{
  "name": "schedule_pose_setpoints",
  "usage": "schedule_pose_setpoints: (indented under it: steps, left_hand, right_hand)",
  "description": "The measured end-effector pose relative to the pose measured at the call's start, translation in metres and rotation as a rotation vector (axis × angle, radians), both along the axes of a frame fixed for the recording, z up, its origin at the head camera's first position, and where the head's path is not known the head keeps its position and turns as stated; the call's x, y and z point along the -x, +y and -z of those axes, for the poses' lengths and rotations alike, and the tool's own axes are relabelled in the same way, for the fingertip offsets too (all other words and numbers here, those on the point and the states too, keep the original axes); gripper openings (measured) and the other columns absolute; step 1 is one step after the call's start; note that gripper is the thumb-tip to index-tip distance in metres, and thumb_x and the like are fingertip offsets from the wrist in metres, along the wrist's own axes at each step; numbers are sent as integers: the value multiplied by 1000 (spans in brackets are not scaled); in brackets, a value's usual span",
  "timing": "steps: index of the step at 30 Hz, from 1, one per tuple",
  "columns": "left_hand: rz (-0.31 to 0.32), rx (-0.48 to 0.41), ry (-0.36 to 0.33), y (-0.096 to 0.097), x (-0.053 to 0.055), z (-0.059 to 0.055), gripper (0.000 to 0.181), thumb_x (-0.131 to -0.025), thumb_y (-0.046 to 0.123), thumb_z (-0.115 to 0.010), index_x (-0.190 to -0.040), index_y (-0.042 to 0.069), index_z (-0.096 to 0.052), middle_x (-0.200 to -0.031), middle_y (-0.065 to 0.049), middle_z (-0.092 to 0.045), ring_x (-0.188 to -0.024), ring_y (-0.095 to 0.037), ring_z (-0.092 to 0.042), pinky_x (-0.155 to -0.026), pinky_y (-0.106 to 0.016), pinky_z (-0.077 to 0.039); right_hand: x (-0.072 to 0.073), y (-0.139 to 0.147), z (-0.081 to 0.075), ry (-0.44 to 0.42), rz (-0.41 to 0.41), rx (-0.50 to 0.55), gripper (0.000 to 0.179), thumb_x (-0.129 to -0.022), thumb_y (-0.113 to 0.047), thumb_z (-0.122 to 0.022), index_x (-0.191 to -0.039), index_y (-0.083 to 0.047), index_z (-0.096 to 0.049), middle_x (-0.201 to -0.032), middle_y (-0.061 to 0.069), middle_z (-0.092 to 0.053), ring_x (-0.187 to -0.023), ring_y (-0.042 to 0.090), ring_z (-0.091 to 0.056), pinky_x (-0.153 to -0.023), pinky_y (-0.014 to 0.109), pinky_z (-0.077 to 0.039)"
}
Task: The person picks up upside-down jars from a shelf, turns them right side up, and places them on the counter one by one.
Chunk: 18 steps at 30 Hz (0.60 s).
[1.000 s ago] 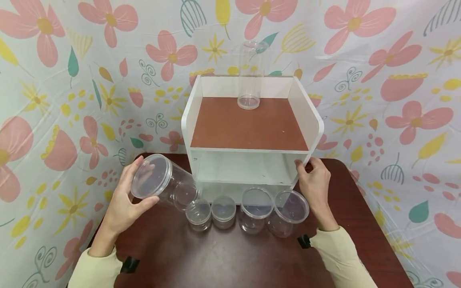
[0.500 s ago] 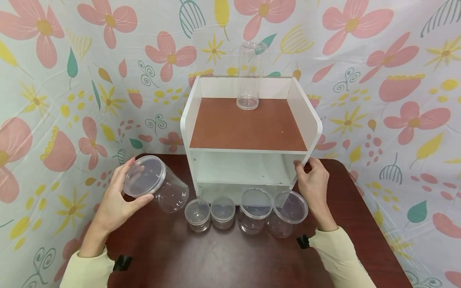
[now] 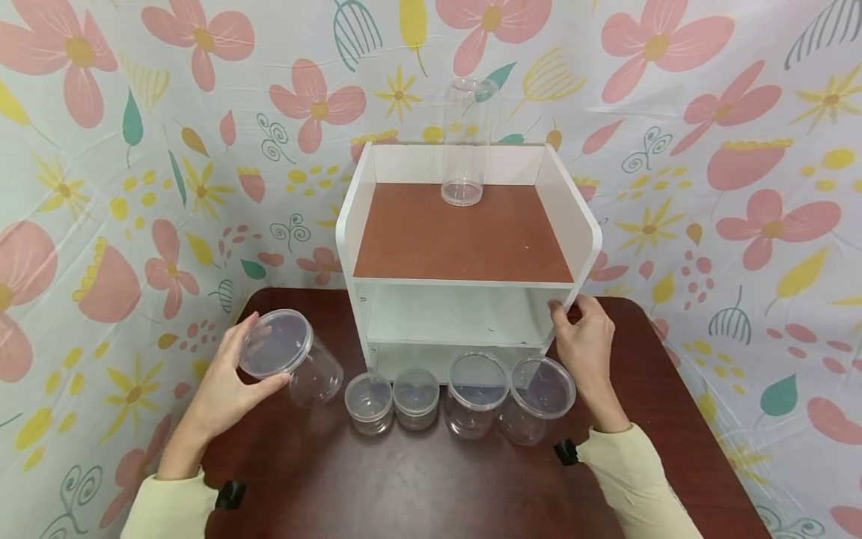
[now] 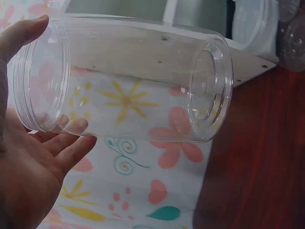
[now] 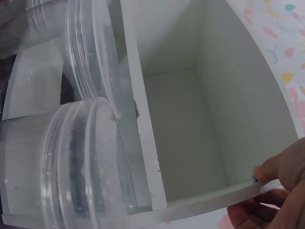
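Note:
My left hand [image 3: 225, 385] grips a large clear plastic jar [image 3: 316, 374] near its lid, thumb on one side and fingers on the other. In the head view the jar leans, its lid toward me and its base pointing right. The left wrist view shows the jar [image 4: 128, 81] see-through, with nothing inside. My right hand [image 3: 584, 340] pinches the front edge of the right side panel of a white shelf unit [image 3: 346, 224]. In the right wrist view, thumb and fingers [image 5: 274, 167] lie on either side of that panel edge.
Two small lidded jars [image 3: 369, 404] and two larger ones [image 3: 477, 400] stand in a row before the shelf. A tall clear cylinder [image 3: 463, 150] stands on its brown top [image 3: 458, 239]. Dark wooden table [image 3: 404, 494] below; flowered cloth [image 3: 741, 187] behind.
My left hand has drawn the large jar left, away from the small jars and shelf, then lowered it slightly. The right hand stays on the panel edge.

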<state>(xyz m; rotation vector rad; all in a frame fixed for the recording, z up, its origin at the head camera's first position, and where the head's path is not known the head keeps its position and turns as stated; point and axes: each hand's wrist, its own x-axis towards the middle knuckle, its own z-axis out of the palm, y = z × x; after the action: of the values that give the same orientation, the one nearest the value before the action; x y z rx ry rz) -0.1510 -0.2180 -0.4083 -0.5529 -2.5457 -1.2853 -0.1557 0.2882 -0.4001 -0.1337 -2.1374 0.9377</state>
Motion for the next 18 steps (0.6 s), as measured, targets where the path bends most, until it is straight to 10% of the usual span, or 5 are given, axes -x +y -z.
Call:
schedule_pose_setpoints:
  steps: [11, 18]
  left_hand:
    - [-32, 4, -106, -5, 4, 27, 107, -81, 16, -89, -164, 4, -22, -157, -24, -31, -131, -42, -40, -99, -63, -34]
    - [-44, 18, -149, -4, 6, 48, 109, -81, 22, -90, -164, 6, -20, -157, -22, -31, -131, -41, -42, -100, -64, -37]
  right_hand:
    - [1, 0, 1, -1, 8, -8, 14, -93, -4, -73, -97, 10, -72, -88, 22, -67, -77, 33, -64, -66, 16, -36]
    - [1, 1, 2, -1, 8, -10, 15, -93, -3, -73, -99, 10, -72, -89, 23, -67, -79, 34, -64, -66, 16, -37]
